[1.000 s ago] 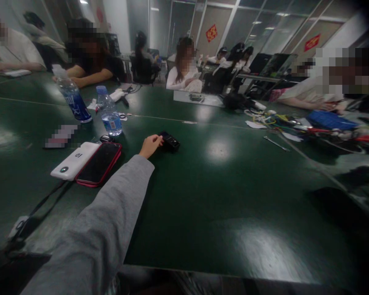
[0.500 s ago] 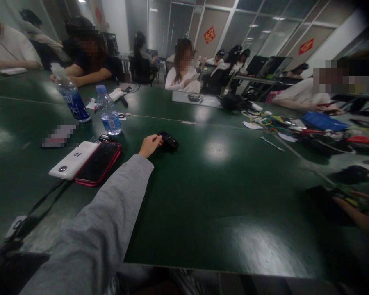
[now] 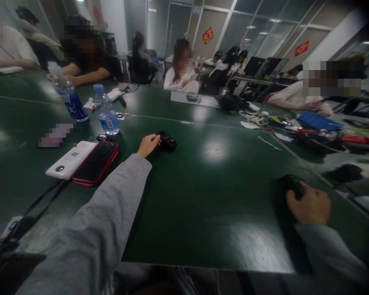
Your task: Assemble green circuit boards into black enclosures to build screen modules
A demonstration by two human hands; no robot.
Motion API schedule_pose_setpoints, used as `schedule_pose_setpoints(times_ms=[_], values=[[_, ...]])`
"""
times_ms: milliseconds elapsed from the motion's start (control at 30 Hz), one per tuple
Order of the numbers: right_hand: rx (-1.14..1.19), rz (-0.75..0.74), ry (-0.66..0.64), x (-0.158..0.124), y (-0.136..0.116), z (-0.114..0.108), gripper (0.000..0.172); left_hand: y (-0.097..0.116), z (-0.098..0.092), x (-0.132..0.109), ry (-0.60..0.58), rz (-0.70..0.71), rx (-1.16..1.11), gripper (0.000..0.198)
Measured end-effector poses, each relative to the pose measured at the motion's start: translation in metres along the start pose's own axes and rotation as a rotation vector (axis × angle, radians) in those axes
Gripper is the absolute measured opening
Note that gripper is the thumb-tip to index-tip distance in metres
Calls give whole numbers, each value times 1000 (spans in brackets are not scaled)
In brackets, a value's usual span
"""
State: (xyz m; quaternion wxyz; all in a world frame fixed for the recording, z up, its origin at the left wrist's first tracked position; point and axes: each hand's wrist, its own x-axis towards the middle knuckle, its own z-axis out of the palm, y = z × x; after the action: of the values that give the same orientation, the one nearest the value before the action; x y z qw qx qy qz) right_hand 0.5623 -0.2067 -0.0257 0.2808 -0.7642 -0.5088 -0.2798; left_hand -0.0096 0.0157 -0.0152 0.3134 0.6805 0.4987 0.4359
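On green tabletop (image 3: 203, 196), boxy, pale-marked black device (image 3: 168, 141), left grip (image 3: 149, 145) pinching it, right grip (image 3: 313, 203) clasping dark object (image 3: 294, 183).

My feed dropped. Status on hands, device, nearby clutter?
Left hand at small black device. Right hand holding dark object. Device on green table. Red-edged phone beside left sleeve.
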Motion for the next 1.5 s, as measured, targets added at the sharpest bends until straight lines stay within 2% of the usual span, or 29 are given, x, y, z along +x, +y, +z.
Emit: schedule_pose_setpoints(times_ms=[100,200,267,333,433,500,600,733,800,1133,1500], values=[[104,-206,-167,-18,-93,-4,59,-1,0,0,4,-6,-34,37],[383,-400,-284,-31,-205,-16,52,1,0,-1,22,-9,-106,39],[599,-530,-395,-31,-270,-23,49,5,-1,-1,53,-41,-173,42],[762,-525,-381,-26,-319,-21,45,9,-2,-1,96,-101,-238,47],[877,-431,-270,-11,-361,0,43,11,-6,1,112,-161,-300,52],[876,-404,-277,-2,-374,18,44,9,-9,3,93,-163,-317,53],[821,-489,-406,2,-379,36,45,4,-11,6,82,-151,-306,52],[760,-734,-567,-4,-380,34,53,1,-11,7,41,-131,-249,50],[749,-772,-611,-6,-381,30,58,2,-10,7,34,-133,-234,49],[734,-751,-589,-8,-381,22,57,-1,-8,9,28,-152,-226,46],[720,-760,-597,-9,-380,25,59,13,-3,3,5,-98,-137,47]])
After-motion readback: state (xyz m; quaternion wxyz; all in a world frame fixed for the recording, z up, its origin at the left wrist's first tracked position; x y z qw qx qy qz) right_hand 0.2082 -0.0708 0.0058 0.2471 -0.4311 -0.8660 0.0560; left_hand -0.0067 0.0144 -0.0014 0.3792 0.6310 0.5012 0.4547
